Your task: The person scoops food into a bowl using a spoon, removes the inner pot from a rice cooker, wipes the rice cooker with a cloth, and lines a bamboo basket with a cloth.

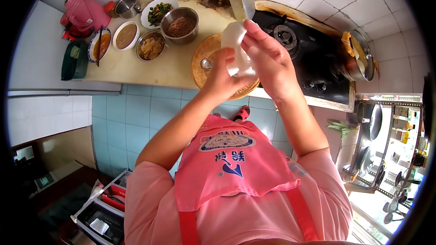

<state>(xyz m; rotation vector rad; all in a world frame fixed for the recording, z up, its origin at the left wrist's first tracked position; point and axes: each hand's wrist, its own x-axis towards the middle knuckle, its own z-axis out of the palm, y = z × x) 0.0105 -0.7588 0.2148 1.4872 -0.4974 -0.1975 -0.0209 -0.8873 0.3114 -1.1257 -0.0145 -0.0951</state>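
A white, soft, thin-looking piece (233, 35) is held up between my two hands, above a round woven basket (198, 68). My left hand (221, 73) grips its lower side, thumb raised against it. On the right, my right hand (271, 63) has its fingers bent over the piece's upper and right edge. What the piece is made of cannot be made out. A small metal spoon or cup (207, 64) lies in the basket, beside my left hand. The hands hide much of the basket's right part.
Left on the counter (181, 73) stand a metal pot of brown food (180, 26), a plate of greens (159, 14) and several bowls. To the right are a black gas stove (318, 59) and a glass-lidded pot (359, 59).
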